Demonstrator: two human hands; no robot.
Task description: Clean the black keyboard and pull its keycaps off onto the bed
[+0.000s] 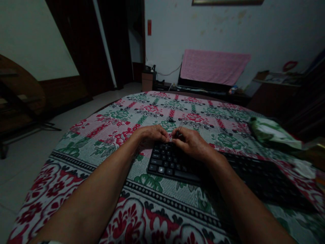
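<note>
A black keyboard point(166, 164) lies on the patterned cloth in front of me, its left part showing rows of keys and its middle covered by my right forearm. My left hand point(156, 133) is at the keyboard's far left edge, thumb and fingertips pinched together. Close beside it, almost touching, my right hand point(190, 140) has its fingers bent into a pinch over the upper keys. Something small and pale seems to be between the two sets of fingertips, too small and dim to name. One key near the front left looks lighter than the others.
A red, green and white flowered cloth point(149, 110) covers the broad surface. At the right lie a green and white package point(275, 134) and crumpled white tissue point(304, 168). Beyond, a pink towel point(214, 66) drapes over a dark screen-like object by the wall.
</note>
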